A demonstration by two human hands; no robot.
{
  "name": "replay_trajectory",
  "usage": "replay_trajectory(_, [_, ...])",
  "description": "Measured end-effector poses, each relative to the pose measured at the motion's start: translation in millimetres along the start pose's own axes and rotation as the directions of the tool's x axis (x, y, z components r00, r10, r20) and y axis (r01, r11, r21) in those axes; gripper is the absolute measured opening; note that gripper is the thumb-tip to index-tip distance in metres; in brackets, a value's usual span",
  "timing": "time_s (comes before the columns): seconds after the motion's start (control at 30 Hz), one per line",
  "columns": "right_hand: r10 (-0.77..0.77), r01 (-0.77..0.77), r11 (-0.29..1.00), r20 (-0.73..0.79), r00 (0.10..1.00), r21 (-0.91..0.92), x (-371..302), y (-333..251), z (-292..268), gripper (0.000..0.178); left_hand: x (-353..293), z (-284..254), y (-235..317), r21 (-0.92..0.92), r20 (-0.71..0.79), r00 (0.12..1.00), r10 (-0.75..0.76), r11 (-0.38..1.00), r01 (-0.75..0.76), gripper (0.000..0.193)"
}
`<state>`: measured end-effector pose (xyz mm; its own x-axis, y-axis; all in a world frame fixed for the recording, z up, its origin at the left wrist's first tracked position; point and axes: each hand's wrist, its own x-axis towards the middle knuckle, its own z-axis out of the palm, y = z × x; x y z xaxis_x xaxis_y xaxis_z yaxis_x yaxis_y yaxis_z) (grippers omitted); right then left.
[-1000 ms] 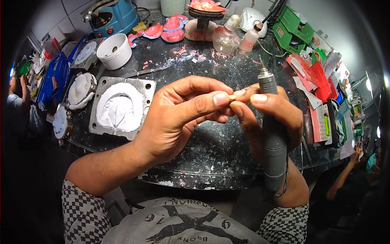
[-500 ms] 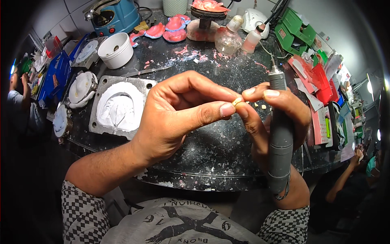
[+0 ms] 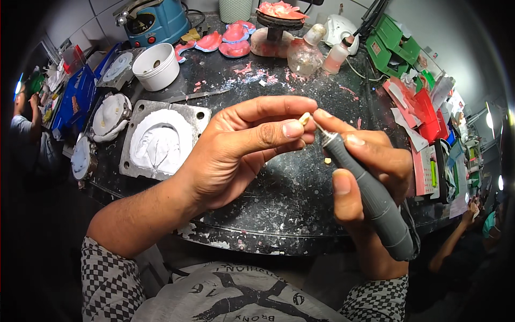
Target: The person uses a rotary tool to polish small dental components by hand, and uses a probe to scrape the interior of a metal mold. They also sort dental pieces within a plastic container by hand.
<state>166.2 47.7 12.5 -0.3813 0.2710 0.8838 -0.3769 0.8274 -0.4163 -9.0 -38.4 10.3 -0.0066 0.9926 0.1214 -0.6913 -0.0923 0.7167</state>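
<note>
Between the thumb and fingertips of my left hand is a small cream-coloured artificial tooth. My right hand grips a grey dental handpiece, slanted with its thin metal bur pointing up and left. The bur's tip is right beside the tooth; whether they touch I cannot tell. Below the handpiece's nose, a loose tooth lies on the black bench. To the left of my left hand sits a square metal flask half filled with white plaster bearing an arch-shaped impression.
A white tub, a flat metal knife and pink wax pieces stand or lie farther back. A glass spirit lamp and a bottle are near green bins. Round plaster moulds line the left.
The handpiece has swung from upright to slanted, bringing its bur to the tooth. My right fingertips have left the tooth, which my left hand now holds alone.
</note>
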Motion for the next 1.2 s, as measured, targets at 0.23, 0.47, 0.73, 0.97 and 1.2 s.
replay_trajectory(0.23, [0.013,-0.013,1.0,0.004,1.0,0.024,0.0,-0.1,1.3,0.032,-0.3,0.7,0.7,0.032,-0.031,0.999,0.01,0.999,-0.009,0.03])
replay_trajectory(0.47, [0.035,-0.037,0.994,0.015,0.999,0.104,-0.7,3.2,-1.0,0.032,-0.7,2.0,-0.3,0.027,-0.021,1.0,0.012,1.0,-0.012,0.027])
replay_trajectory(0.73, [0.051,-0.055,0.991,0.035,0.998,0.119,-0.8,1.5,-2.0,0.032,-0.6,-1.6,-4.0,0.063,-0.012,0.999,0.043,0.997,-0.042,0.029])
replay_trajectory(0.97, [0.055,-0.058,0.992,0.028,0.998,0.114,-0.9,1.6,-0.9,0.03,-1.6,-1.8,-4.1,0.027,0.0,0.999,0.044,0.999,-0.044,0.028])
replay_trajectory(1.2, [0.054,-0.057,0.989,0.029,0.998,0.136,-2.2,-1.4,-3.4,0.031,-1.2,-3.2,-5.7,0.001,0.041,0.998,0.048,0.999,-0.048,0.025])
